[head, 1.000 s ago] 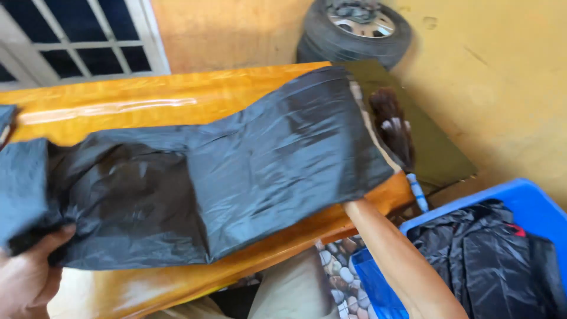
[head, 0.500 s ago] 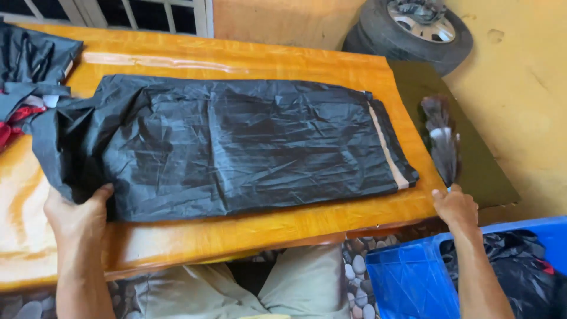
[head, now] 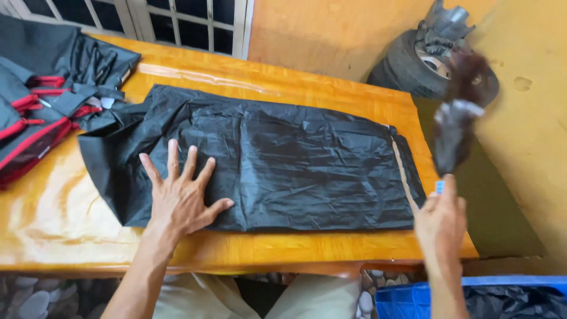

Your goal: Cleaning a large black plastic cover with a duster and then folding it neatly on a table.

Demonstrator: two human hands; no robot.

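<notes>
Black crinkled plastic garment (head: 254,159), folded into a long flat rectangle, lay lengthwise across the glossy orange wooden table (head: 331,97), near the front edge. Pale trim strip showed at its right end. Left end was less tidy: loose flaps bunched out toward the stack. My read: fold mostly done, surface flattened, left end and final fold-down not done.

Left hand (head: 180,198) was flat on the garment's lower left part, fingers spread, palm down, gripping nothing. Right hand (head: 440,221) was off the table's right front corner, closed round the blue handle of a dark feather-like brush (head: 455,127), raised upright and motion-blurred, above the garment's right end and not touching it.

Around: stack of folded black items with red edging (head: 41,112) at far left of the table, just beside the garment's loose flaps. Old tyre on a rim (head: 413,68) against the yellow wall, with grey crumpled stuff on top. Blue plastic crate (head: 413,301) at bottom right held more dark plastic fabric. Barred window (head: 177,23) behind the table.

Obstruction: none on the garment itself; the stack crowded its left end.
</notes>
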